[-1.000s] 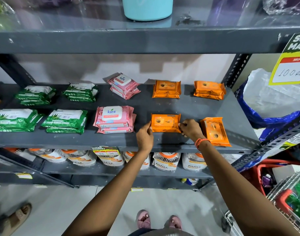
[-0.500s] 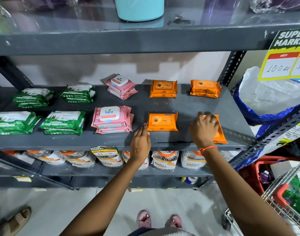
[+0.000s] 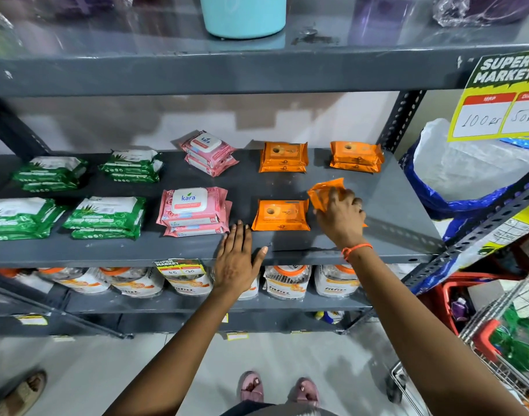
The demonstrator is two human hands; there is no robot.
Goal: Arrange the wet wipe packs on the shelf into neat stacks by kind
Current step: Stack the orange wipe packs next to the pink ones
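Green aloe packs sit in four tidy stacks at the shelf's left; pink Kara packs form two stacks mid-shelf. Next, the left hand lies flat and spread, empty, on the front edge. A lone orange pack awaits a partner: the right hand grips another orange pack, tilted up, just beside it.
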